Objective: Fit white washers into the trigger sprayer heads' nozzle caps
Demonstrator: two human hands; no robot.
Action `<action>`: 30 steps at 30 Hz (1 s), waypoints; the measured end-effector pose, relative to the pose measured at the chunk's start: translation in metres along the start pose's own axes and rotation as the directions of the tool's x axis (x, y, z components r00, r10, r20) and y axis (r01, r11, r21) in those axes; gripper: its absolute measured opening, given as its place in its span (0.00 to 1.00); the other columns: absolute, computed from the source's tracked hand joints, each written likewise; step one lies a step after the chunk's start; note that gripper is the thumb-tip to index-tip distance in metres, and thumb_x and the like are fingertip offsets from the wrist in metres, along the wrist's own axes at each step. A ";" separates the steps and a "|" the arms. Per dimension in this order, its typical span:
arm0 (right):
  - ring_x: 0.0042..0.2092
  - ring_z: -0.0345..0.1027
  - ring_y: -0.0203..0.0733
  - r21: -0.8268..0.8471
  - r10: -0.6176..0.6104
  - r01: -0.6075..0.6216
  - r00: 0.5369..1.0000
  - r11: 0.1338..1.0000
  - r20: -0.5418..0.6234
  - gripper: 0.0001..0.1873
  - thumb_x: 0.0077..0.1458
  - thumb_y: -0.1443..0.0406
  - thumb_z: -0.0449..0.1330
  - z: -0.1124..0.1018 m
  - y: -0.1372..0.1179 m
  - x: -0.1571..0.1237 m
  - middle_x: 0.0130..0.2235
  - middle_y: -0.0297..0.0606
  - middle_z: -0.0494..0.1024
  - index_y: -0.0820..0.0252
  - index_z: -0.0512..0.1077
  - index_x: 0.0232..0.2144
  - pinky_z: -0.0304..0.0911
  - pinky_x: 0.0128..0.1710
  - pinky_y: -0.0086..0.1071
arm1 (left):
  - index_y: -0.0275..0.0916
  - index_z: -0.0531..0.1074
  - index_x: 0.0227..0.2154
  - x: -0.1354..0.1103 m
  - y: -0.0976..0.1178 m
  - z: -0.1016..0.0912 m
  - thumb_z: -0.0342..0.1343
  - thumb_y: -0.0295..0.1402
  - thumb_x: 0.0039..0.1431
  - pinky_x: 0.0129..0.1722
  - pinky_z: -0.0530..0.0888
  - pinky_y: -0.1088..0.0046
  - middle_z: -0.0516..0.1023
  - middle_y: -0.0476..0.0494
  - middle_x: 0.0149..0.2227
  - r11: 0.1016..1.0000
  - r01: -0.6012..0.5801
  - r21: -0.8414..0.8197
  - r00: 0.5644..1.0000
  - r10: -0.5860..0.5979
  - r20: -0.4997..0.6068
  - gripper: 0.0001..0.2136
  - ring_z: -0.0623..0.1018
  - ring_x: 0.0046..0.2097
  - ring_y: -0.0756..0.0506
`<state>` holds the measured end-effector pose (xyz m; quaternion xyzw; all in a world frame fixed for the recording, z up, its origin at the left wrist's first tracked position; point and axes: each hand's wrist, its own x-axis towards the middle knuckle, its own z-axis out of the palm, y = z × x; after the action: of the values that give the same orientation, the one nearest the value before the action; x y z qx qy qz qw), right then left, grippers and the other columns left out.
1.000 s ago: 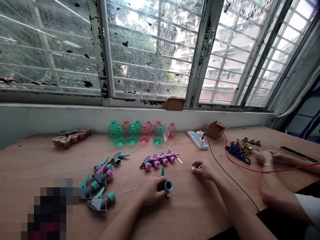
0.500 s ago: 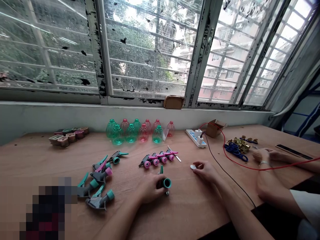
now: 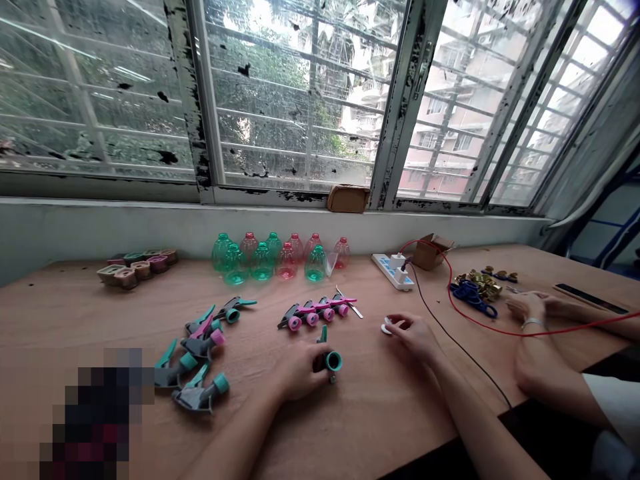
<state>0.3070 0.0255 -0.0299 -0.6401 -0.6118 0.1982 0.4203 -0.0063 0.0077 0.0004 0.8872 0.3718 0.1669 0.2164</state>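
Observation:
My left hand (image 3: 303, 370) is closed around a spray trigger head (image 3: 320, 360) with a dark body, its teal collar (image 3: 333, 361) opening towards me and its teal lever pointing up. My right hand (image 3: 410, 335) has thumb and fingertips pinched on a small white piece (image 3: 388, 321), just above a small white disc (image 3: 385, 329) on the table. Beyond my left hand stands a row of pink-collared trigger heads (image 3: 313, 319). Several grey trigger heads (image 3: 197, 397) with teal or pink parts lie to its left.
Green and red clear bottles (image 3: 263, 263) stand along the wall. A pair of metal tweezers (image 3: 356, 310) lies behind the pink row. A power strip (image 3: 393, 272), red cable (image 3: 480, 327) and blue-handled scissors (image 3: 473, 297) are to the right, near another person's hands (image 3: 530, 308).
My right fingertips have lifted slightly, and a white piece now shows between them above the disc. My left hand keeps the trigger head in nearly the same place.

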 end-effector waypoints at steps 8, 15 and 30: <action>0.29 0.66 0.35 0.204 -0.370 0.324 0.892 0.924 0.260 0.13 0.48 0.60 0.66 0.048 -0.085 -0.057 0.36 0.37 0.76 0.56 0.78 0.38 0.63 0.26 0.27 | 0.41 0.74 0.38 -0.001 0.003 -0.001 0.52 0.34 0.54 0.30 0.62 0.76 0.75 0.49 0.30 1.000 0.002 -0.008 1.000 -0.002 -0.002 0.10 0.70 0.31 0.49; 0.28 0.63 0.34 0.231 -0.392 0.349 0.902 0.908 0.181 0.12 0.48 0.62 0.66 0.075 -0.078 -0.065 0.33 0.35 0.72 0.55 0.78 0.38 0.60 0.24 0.27 | 0.44 0.75 0.40 -0.002 -0.002 0.001 0.54 0.34 0.54 0.29 0.62 0.77 0.76 0.50 0.31 1.000 -0.006 -0.012 1.000 0.005 -0.013 0.11 0.71 0.31 0.49; 0.27 0.61 0.33 0.089 -0.549 0.544 0.834 0.835 0.053 0.06 0.55 0.65 0.61 0.080 -0.074 -0.077 0.31 0.36 0.72 0.56 0.78 0.35 0.59 0.26 0.27 | 0.39 0.73 0.32 0.000 -0.004 0.005 0.53 0.32 0.54 0.28 0.60 0.77 0.74 0.50 0.29 1.000 -0.012 -0.004 1.000 0.012 -0.027 0.06 0.69 0.30 0.50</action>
<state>0.1862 -0.0316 -0.0374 -0.4155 -0.7772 0.1157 0.4581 -0.0066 0.0087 -0.0057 0.8867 0.3688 0.1808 0.2123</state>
